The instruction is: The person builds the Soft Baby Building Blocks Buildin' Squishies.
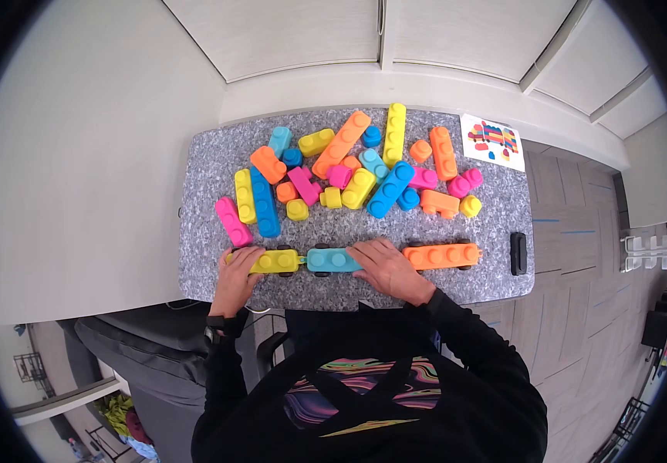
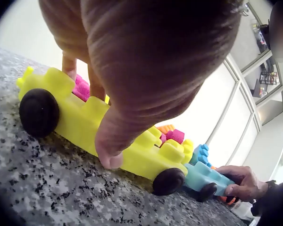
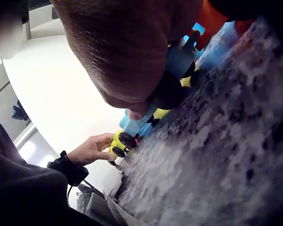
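Taking the middle of the grey tabletop (image 1: 472, 287) as my clock centre, my left hand (image 1: 237, 279) grips the yellow car (image 1: 275, 261) at eight o'clock, thumb on its near side, fingers over the far side. My right hand (image 1: 391, 272) holds the right end of the light-blue car (image 1: 329, 260), near six. The orange car (image 1: 445, 255) sits at four, in the same row. Yellow and light blue look joined end to end, so I judge that link done; whether orange is hooked on, I cannot tell, as my right hand hides much of that end. The studs I can see on all three are bare, and the loose blocks (image 1: 264, 202) lie unstacked from ten round to two, inside the picture card (image 1: 490, 140); any building on top looks undone.
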Available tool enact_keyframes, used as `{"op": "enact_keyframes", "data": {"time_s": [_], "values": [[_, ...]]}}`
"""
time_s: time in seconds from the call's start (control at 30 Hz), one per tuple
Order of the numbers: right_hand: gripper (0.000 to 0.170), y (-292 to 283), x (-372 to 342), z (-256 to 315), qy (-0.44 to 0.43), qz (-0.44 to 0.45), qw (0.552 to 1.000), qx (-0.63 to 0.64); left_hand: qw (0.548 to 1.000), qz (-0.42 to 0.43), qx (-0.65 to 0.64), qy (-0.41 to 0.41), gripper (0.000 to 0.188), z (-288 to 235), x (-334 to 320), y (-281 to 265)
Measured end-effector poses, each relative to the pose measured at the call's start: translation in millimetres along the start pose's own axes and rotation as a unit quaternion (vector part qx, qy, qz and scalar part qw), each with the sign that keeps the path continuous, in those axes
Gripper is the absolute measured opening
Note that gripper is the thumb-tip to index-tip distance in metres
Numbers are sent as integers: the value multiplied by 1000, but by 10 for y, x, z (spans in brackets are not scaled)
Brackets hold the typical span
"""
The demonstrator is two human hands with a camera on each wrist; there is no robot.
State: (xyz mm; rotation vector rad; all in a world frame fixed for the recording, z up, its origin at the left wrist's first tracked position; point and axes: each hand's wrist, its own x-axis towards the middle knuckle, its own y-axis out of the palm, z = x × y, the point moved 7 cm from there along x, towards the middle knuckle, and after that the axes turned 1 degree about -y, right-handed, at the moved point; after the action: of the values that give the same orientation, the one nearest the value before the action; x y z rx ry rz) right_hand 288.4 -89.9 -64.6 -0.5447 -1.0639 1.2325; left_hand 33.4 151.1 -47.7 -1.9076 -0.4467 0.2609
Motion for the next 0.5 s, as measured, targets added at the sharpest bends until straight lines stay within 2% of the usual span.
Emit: {"op": "enact_keyframes", "data": {"time_s": [0.5], "values": [[62,-72,30,31,9,1,1000,15,1000,-9,16,20,69,17,19,-28]]}}
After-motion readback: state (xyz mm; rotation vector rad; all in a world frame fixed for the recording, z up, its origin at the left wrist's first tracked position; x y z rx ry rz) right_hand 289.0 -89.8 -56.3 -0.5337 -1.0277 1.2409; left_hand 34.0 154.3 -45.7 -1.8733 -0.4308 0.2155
